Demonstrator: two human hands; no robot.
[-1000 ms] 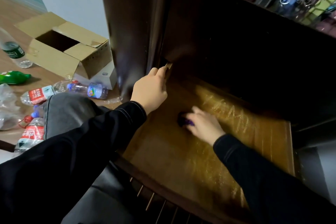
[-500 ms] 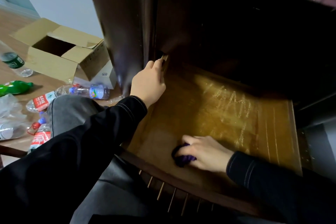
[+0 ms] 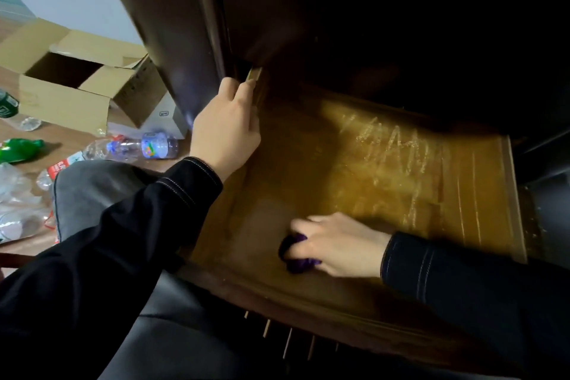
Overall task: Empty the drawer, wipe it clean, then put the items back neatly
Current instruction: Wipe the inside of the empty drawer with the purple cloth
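The small bunched purple cloth (image 3: 297, 257) sits under the fingers of the right hand (image 3: 337, 245), which close down around it and press it against the floor of the open brown wooden drawer (image 3: 354, 163), near the drawer's front rail and toward its left half. Only the cloth's left and lower edges show past the fingers (the rest is hidden under the palm). It looks crumpled and dark violet, blurred at the edges.

The left hand (image 3: 225, 129) is curled shut on the drawer's left side wall, far back where the wall meets the dark wooden cabinet (image 3: 172, 25), thumb over the top edge.

The drawer bottom is bare, yellow-brown, with pale zigzag streaks shining across its rear right part. Both arms wear black sleeves with pale stitching.

On the floor to the left lie an open cardboard box (image 3: 77, 83), a clear plastic bottle with a colourful label (image 3: 138, 146) and a green plastic bottle (image 3: 20, 148).
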